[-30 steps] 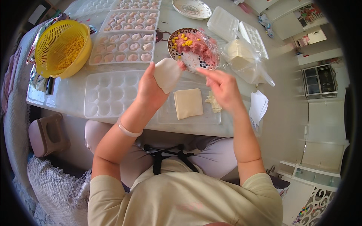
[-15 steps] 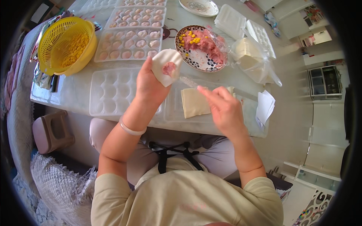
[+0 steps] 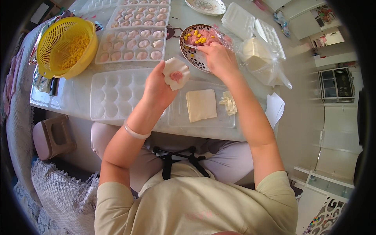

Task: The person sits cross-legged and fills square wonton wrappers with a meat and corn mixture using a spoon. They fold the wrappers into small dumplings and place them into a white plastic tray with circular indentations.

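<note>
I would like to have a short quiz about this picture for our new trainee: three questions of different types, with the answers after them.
1. True or false: the left hand holds a dough wrapper with pink filling on it.

2. What lies just to the right of the square wrapper stack?
a) a stool
b) crumpled cream-coloured scraps
c) a yellow colander

3. Fill in: the right hand is over the ____ that bears pink mince and yellow kernels.

Key: 1. True. 2. b. 3. Patterned plate.
</note>
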`<state>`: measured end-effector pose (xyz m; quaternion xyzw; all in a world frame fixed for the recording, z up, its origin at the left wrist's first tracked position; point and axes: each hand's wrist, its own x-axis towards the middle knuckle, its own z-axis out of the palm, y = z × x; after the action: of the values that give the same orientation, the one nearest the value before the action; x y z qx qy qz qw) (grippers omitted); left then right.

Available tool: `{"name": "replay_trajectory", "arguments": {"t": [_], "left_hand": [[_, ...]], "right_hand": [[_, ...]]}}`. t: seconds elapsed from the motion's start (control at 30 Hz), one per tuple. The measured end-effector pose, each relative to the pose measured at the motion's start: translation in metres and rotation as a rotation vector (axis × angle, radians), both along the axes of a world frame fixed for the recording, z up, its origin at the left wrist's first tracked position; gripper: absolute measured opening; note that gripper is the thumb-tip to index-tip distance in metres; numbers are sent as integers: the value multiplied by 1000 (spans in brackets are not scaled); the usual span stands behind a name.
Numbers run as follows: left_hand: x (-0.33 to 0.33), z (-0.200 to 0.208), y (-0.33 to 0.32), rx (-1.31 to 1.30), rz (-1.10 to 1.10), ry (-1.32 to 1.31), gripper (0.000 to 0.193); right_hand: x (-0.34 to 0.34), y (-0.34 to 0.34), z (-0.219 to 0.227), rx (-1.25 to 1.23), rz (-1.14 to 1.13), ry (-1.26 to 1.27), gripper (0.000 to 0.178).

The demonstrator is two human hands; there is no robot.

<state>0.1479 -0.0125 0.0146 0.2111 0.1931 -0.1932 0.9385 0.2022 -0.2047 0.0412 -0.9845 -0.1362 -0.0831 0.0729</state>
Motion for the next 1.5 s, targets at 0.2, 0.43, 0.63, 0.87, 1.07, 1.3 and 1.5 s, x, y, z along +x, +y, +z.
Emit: {"name": "replay_trajectory", "arguments": {"t": [0.2, 0.43, 0.63, 0.87, 1.07, 1.3, 1.5], "left_hand": [[1, -3, -4, 27, -6, 11, 44], [9, -6, -16, 76, -8, 44, 41], [18, -20, -25, 47, -67, 49, 36], [17, -19, -36, 59, -62, 34, 38], [-1, 1, -37, 84, -24, 77, 42], [-3, -58, -14, -480, -126, -207, 40], [-21, 5, -29, -47, 63, 2, 48]], "right_hand": [[-6, -9, 22, 47, 60, 154, 25], [-7, -41, -1, 271, 122, 145, 24], [-12, -55, -3, 486, 63, 414, 27], [-36, -57, 4, 703, -92, 632, 27], [-71, -40, -1, 786, -57, 540, 28], [-134, 10, 4, 278, 122, 5, 41], [-151, 19, 5, 94, 119, -35, 47]]}}
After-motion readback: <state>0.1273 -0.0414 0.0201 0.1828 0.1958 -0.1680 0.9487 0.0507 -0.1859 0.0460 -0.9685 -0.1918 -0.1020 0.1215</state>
